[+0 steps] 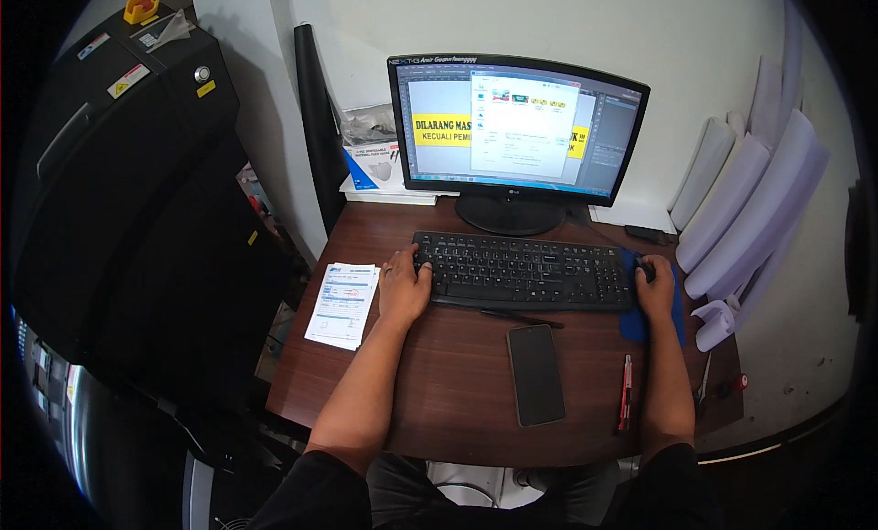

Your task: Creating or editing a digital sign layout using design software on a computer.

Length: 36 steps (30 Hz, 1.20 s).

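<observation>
A black keyboard lies across the middle of a brown wooden desk. My left hand rests at the keyboard's left end, thumb apart from the fingers, holding nothing. At the opposite end, my right hand is closed over a dark computer mouse on a blue mouse pad; its fingers partly hide the mouse. Behind the keyboard stands a black monitor, its screen showing a white dialog window over a yellow sign design with black lettering.
Printed papers lie beside my left forearm. Nearer me are a black smartphone, a dark pen and a red cutter knife. White paper rolls lean at the right. A large black machine fills the left side.
</observation>
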Motion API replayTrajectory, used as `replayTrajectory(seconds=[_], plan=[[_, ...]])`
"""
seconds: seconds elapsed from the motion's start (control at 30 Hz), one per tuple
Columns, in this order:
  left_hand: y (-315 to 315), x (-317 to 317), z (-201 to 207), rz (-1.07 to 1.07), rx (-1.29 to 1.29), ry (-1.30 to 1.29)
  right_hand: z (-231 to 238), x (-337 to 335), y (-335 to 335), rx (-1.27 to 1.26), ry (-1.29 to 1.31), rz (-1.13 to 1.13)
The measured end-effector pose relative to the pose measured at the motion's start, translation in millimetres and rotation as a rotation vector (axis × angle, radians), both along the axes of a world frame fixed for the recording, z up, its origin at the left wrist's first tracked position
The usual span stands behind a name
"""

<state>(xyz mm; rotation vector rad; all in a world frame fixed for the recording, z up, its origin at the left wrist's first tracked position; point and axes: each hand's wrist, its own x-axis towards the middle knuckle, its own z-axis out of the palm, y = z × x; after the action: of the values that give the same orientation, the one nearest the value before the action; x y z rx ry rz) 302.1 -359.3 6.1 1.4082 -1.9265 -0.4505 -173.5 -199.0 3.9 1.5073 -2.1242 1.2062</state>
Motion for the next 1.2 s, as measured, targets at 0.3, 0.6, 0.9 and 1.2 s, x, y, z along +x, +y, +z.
replayTrajectory(seconds=[0.3, 0.6, 0.9, 1.2], plan=[[-1.7, 2.4, -3.9, -0.008, 0.005, -0.028, -1.1, -0.4, -1.0, -0.010, 0.002, 0.002], [-2.5, 5.8, -6.6, -0.006, 0.045, 0.003, -3.4, -0.4, 2.6, 0.015, 0.033, 0.003], [-7.8, -0.2, 0.6, 0.026, 0.036, 0.032, 58.2, 92.9, -11.8, -0.039, 0.301, 0.220], [-4.0, 0.4, 2.2, 0.038, 0.031, 0.052, 52.6, 264.3, -88.0, 0.302, 0.191, 0.697]])
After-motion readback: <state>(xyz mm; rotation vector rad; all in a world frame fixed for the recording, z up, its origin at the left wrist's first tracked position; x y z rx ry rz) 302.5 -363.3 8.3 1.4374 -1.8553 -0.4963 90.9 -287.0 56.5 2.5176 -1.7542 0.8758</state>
